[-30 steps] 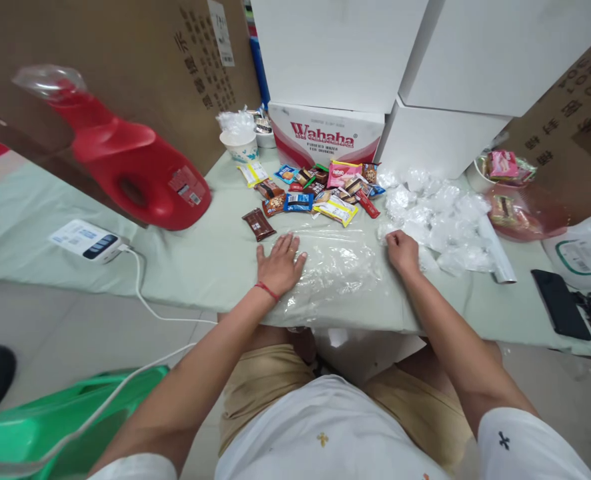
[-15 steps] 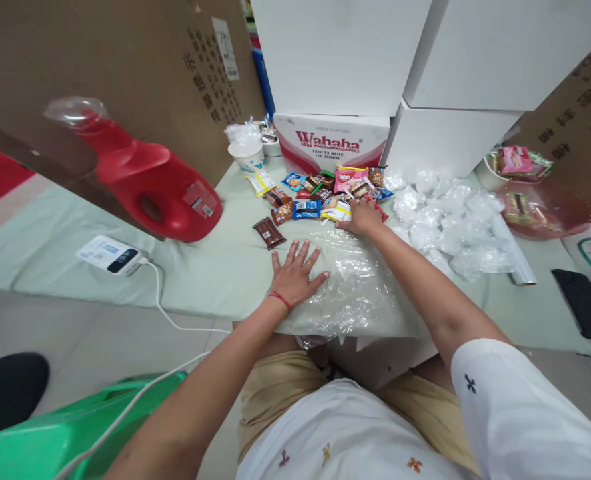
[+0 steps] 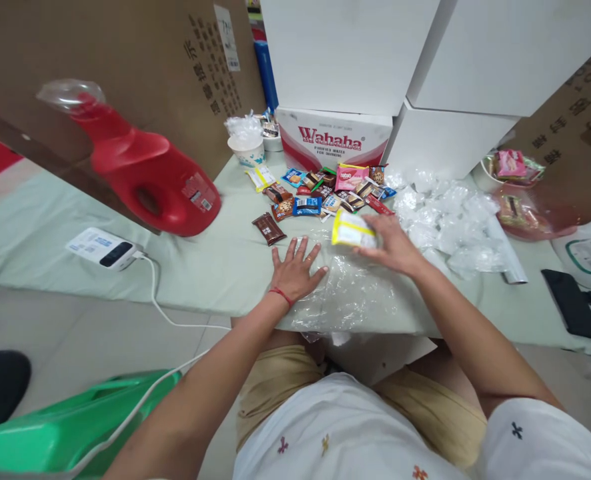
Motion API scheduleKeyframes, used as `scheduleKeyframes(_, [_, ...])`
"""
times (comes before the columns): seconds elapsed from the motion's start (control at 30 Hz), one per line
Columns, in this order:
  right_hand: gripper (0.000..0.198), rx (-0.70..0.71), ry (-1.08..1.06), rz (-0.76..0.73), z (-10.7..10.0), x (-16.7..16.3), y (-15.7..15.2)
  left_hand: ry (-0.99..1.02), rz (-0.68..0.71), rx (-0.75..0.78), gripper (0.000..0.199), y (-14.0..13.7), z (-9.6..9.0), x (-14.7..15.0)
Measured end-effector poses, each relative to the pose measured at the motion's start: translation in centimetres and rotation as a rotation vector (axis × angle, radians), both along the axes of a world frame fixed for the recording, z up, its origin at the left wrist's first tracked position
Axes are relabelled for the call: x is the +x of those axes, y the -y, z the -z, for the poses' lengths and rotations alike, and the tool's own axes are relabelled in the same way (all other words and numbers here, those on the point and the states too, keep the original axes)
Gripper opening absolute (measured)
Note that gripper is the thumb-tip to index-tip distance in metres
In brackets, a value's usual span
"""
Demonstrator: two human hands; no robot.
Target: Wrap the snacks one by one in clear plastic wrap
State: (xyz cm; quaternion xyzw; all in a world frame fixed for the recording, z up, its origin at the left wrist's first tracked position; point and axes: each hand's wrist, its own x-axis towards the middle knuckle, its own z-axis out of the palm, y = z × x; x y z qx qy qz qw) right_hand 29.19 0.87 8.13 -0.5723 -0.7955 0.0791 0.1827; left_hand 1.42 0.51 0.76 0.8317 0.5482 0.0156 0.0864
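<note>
My left hand [image 3: 295, 272] lies flat with spread fingers on the table, at the left edge of a sheet of clear plastic wrap [image 3: 355, 290]. Between the thumb and fingers of my right hand [image 3: 388, 243] is a yellow and white snack packet [image 3: 351, 230], raised a little over the wrap. Just behind it lies a pile of small wrapped snacks, among them a pink packet [image 3: 351, 177] and a blue packet [image 3: 307, 206]. A dark brown packet [image 3: 269, 229] sits apart, beyond my left fingertips.
Several clear plastic-wrapped bundles [image 3: 445, 213] lie to the right beside a roll of film [image 3: 514, 272]. A red jug [image 3: 160, 180] and a white power bank [image 3: 100, 248] with a cable are at left. A Wahaha carton [image 3: 333, 139] and white boxes [image 3: 345, 53] stand behind.
My right hand has taken the yellow and white packet from the pile and drawn it toward me, over the wrap. My left hand has stayed in place.
</note>
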Motion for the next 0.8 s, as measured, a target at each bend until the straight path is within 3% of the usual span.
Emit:
scheduleKeyframes(0.1, [0.079,-0.109,0.000,-0.165,2.0,-2.2,2.0,0.019,-0.004,-0.033,0.064,-0.2,-0.2,-0.2])
scheduleKeyframes(0.27, [0.080,-0.178,0.075,-0.221,5.6,-3.7,2.4,0.109,-0.038,-0.079,0.063,-0.4,-0.2,-0.4])
scheduleKeyframes(0.43, [0.081,-0.194,0.061,-0.232,6.0,-3.2,2.5,0.062,-0.023,-0.008,0.062,-0.1,0.0,-0.1])
scheduleKeyframes(0.5, [0.070,-0.185,0.028,-0.231,5.4,-2.6,1.6,0.053,-0.027,0.018,0.062,0.0,0.1,0.0])
scheduleKeyframes(0.6, [0.044,-0.109,-0.016,-0.003,3.5,-1.0,-2.6,0.059,-0.031,0.029,0.061,0.1,0.2,0.0])
scheduleKeyframes(0.7, [0.037,-0.006,0.062,0.273,1.5,0.7,-9.7,0.062,-0.033,0.032,0.058,0.1,0.2,0.0])
scheduleKeyframes(0.8, [0.038,0.068,0.156,0.266,0.6,1.3,-16.7,0.049,-0.037,0.032,0.057,0.1,0.0,-0.1])
